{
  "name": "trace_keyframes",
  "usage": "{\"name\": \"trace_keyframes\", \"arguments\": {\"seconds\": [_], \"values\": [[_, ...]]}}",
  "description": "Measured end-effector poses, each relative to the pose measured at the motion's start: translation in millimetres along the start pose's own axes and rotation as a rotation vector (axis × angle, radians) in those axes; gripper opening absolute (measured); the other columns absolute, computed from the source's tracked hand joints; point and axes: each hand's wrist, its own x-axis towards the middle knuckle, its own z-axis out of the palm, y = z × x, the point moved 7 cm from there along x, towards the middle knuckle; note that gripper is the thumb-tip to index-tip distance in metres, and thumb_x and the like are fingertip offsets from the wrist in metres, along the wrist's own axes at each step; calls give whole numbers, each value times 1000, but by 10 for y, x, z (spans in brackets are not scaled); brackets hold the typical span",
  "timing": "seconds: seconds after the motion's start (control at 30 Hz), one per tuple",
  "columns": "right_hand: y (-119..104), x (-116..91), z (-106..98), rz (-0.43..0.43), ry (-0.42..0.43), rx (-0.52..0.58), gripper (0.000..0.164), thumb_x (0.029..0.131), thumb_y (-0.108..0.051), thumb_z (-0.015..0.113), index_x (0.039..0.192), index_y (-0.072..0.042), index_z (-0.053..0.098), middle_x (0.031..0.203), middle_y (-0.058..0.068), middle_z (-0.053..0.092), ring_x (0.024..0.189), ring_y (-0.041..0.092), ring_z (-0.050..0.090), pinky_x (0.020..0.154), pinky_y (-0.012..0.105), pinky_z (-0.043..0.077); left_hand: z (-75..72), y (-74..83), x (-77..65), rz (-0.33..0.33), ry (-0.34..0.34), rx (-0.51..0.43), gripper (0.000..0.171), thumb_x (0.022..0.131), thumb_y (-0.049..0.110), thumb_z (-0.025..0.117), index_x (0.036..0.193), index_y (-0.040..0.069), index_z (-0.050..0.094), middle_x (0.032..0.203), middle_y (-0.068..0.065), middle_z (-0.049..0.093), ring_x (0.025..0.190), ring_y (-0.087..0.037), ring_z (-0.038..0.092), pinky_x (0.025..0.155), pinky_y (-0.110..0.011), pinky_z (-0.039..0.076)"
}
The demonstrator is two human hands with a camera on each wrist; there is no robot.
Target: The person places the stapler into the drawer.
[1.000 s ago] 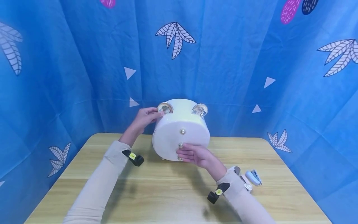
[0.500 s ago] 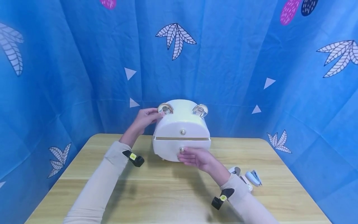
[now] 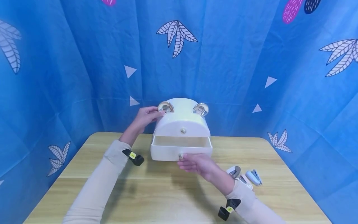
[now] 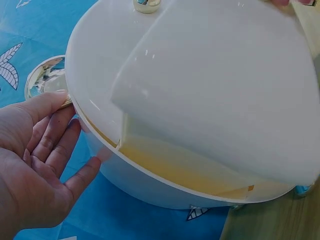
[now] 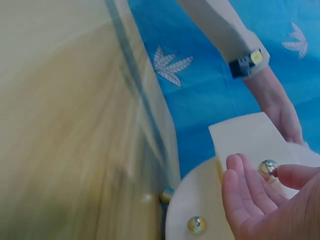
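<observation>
A white, rounded drawer box (image 3: 181, 109) with two shiny gold ears stands on the table near the curtain. Its middle drawer (image 3: 165, 153) is pulled partway out, and the pale inside shows. My right hand (image 3: 199, 165) pinches the gold knob (image 5: 268, 168) of that drawer between thumb and fingers. At the box's left side, my left hand (image 3: 145, 118) holds the left ear (image 4: 46, 75), thumb on the front and fingers behind it. The upper drawer, with its own knob (image 3: 183, 131), is closed. A lower knob (image 5: 197, 225) shows in the right wrist view.
To the right on the wooden table (image 3: 156, 199) lie a light blue stapler (image 3: 254, 177) and a white-and-grey object (image 3: 233, 171), with another small white item between them, partly behind my right forearm. A blue patterned curtain (image 3: 229, 62) surrounds the table.
The middle drawer, closed a second ago, has slid out toward me as my right hand drew back with its knob. The left hand stays on the ear.
</observation>
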Motion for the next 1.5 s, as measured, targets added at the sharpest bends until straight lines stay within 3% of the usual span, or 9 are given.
{"name": "trace_keyframes", "arguments": {"seconds": [0.53, 0.77, 1.1, 1.27, 1.5], "values": [[79, -354, 71, -22, 16, -82, 46, 100, -30, 64, 129, 6, 62, 120, 20, 73, 110, 31, 72, 103, 45, 56, -25, 83, 81, 38, -109, 31, 42, 99, 28, 69, 131, 2, 65, 135, -18, 63, 130, -30, 57, 114, -47, 47], [112, -485, 118, -7, 9, -110, 45, 99, -34, 64, 127, 1, 66, 117, 17, 75, 109, 30, 73, 102, 45, 56, -31, 92, 90, 25, -118, 34, 43, 100, 28, 68, 132, 1, 64, 135, -17, 63, 131, -31, 57, 114, -46, 47], [104, -545, 150, -17, -3, -117, 45, 101, -32, 62, 128, 4, 65, 115, 19, 75, 103, 26, 75, 96, 42, 60, -18, 75, 75, 14, -100, 33, 44, 100, 30, 68, 133, 1, 63, 138, -18, 61, 132, -30, 55, 115, -46, 47], [53, -546, 129, -32, -60, -213, 42, 102, -32, 61, 121, 4, 69, 111, 19, 76, 103, 34, 74, 94, 46, 61, -17, 90, 67, 27, -92, 24, 42, 99, 29, 68, 130, 0, 65, 134, -17, 63, 130, -30, 57, 114, -46, 48], [-192, -674, -50, -71, -208, -504, 26, 100, -28, 64, 111, -8, 77, 109, 16, 77, 100, 31, 74, 93, 42, 60, -34, 82, 58, 20, -83, 24, 41, 99, 30, 69, 127, 1, 66, 130, -14, 64, 128, -29, 58, 113, -45, 49]]}}
